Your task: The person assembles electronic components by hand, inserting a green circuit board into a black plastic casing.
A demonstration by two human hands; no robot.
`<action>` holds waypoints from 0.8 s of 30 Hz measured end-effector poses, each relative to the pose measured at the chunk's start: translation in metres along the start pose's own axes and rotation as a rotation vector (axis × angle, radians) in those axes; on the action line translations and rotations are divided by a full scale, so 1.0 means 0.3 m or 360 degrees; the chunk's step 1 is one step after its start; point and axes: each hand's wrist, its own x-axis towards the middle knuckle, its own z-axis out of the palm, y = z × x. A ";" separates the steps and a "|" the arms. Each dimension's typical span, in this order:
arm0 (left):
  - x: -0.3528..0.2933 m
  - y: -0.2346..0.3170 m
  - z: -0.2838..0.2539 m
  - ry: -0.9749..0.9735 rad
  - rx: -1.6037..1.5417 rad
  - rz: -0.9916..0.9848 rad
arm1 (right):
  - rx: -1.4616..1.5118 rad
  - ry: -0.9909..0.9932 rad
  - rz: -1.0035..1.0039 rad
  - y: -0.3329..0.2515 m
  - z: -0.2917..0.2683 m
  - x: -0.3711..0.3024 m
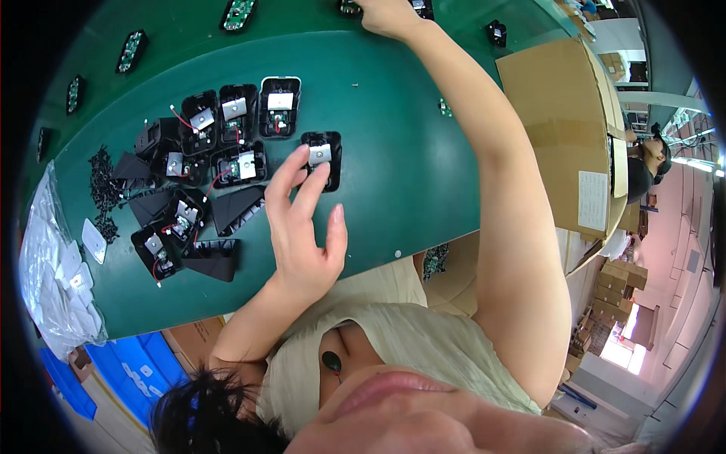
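Dark hair (200, 412) and a pale green top (435, 333) lie nearest the camera. Beyond, on the bench (412, 204), sits a black casing (334, 161); the left hand's (302, 234) loosely spread fingers overlap it, unclenched. Cut by the upper edge, the right hand (389, 18) may be gripping something; I cannot tell. This looks like a fetching step, and the next move likely calls for steadying that casing.

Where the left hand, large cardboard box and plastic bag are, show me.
Left hand (304, 240): head view, back of hand.
Large cardboard box (558, 117): head view, side panel.
Plastic bag (47, 268): head view, clear film.
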 end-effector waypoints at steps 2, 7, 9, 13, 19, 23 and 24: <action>0.002 0.004 -0.006 0.0015 -0.0004 0.0025 | -0.0101 0.0222 0.0130 0.033 -0.050 0.020; -0.003 0.007 -0.003 0.0010 -0.0059 0.0084 | -0.0577 0.0109 0.1480 0.115 -0.064 -0.097; 0.000 -0.001 0.007 -0.0013 -0.0083 0.0106 | -0.0321 -0.0003 0.1684 0.153 -0.059 -0.178; -0.006 0.002 0.012 0.0025 -0.0122 0.0176 | 0.0250 0.0197 0.1567 0.080 -0.077 -0.209; -0.010 0.026 0.013 -0.0145 -0.0914 -0.0361 | 0.0903 -0.0004 0.0624 -0.438 -0.328 -0.204; 0.009 0.052 -0.008 -0.0409 -0.1466 -0.0825 | 0.0774 -0.0183 0.0113 -0.646 -0.393 -0.298; 0.007 0.069 -0.012 -0.0437 -0.1474 -0.0828 | 0.0759 -0.0158 0.0117 -0.688 -0.406 -0.323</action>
